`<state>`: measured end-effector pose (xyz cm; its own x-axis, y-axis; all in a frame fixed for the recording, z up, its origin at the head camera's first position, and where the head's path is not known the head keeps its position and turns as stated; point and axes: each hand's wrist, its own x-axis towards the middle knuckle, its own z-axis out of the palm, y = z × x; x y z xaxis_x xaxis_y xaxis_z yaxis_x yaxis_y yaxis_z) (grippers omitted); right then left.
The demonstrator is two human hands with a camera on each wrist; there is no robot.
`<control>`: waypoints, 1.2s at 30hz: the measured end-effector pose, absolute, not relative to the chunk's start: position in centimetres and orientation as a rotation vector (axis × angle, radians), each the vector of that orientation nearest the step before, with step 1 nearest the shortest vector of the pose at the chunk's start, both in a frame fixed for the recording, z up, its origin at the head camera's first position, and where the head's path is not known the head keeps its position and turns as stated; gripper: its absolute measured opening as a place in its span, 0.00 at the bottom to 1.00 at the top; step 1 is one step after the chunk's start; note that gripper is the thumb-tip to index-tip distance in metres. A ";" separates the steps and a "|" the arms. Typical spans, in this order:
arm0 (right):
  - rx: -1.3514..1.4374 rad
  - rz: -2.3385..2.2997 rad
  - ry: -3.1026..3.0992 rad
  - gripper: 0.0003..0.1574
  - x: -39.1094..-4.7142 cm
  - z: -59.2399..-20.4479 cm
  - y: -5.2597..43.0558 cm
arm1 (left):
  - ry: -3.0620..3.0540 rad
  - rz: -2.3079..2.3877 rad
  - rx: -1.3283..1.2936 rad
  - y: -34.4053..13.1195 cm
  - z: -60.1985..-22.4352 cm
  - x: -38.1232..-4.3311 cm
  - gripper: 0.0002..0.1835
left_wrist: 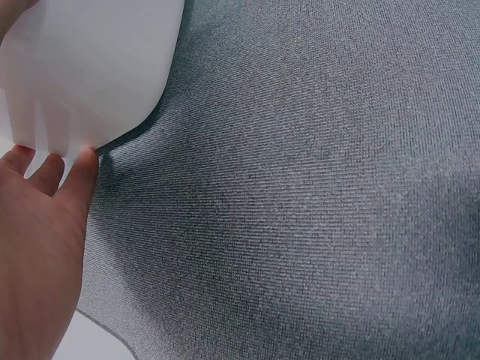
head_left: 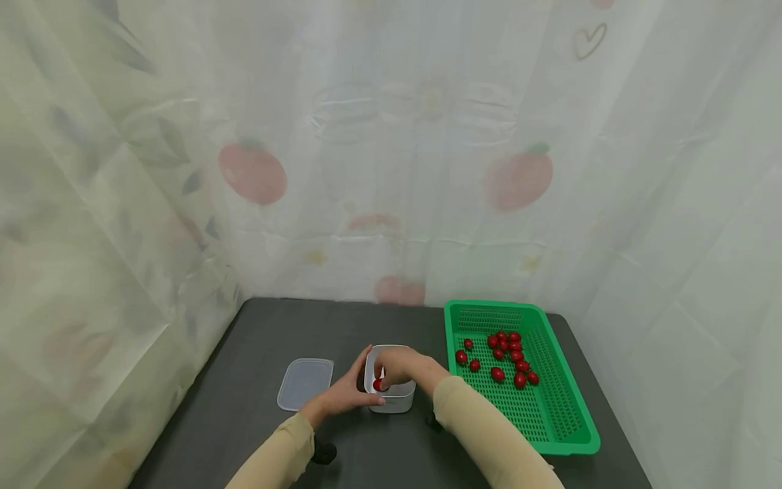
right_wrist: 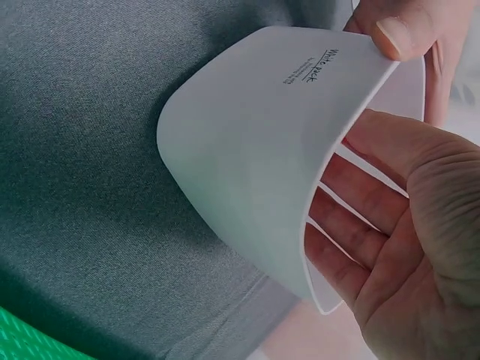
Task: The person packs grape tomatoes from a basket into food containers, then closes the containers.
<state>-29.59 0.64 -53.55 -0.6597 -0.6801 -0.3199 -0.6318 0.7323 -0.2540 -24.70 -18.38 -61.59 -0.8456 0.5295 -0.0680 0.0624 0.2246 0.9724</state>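
Note:
A white plastic food container (head_left: 397, 405) stands on the dark tabletop; in the right wrist view its printed side reads "White pack". My left hand (head_left: 342, 396) grips it from the left, thumb along the near side and fingers round the far-left corner. In the left wrist view, fingertips (left_wrist: 88, 159) press its wall. My right hand (head_left: 400, 365) reaches down inside the rim, with red cherry tomatoes (head_left: 378, 385) at its fingers. The right wrist view shows that hand (right_wrist: 405, 225) inside the container, fingertips hidden by the wall; I cannot tell whether they pinch a tomato.
A green basket (head_left: 565, 407) with several loose cherry tomatoes (head_left: 497, 374) stands at the right. The translucent lid (head_left: 305, 384) lies flat left of the container. Printed plastic curtains (head_left: 391, 170) hang behind and beside the dark table (head_left: 379, 448).

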 end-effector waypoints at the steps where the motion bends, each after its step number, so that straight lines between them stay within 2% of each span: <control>1: -1.009 -0.173 2.541 0.11 -29.6 -53.5 0.7 | 2.115 1.659 0.550 -18.4 -61.6 -24.7 0.63; 9: -1.032 -0.213 2.556 0.19 -30.0 -52.0 1.9 | 1.985 1.743 0.554 -18.3 -61.7 -24.9 0.62; 23: -1.099 -0.420 2.592 0.18 -30.4 -48.5 7.3 | 2.051 1.718 0.523 -17.9 -61.8 -24.8 0.62; 36: -0.978 -0.569 2.646 0.18 -30.5 -46.9 14.5 | 2.155 1.694 0.472 -17.9 -62.1 -25.0 0.63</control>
<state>-30.49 14.47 -46.89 -0.7386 -0.6655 -0.1079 -0.5624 0.6964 -0.4457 -25.02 -17.93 -62.11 -0.8802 0.4689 -0.0732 0.0397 0.2265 0.9732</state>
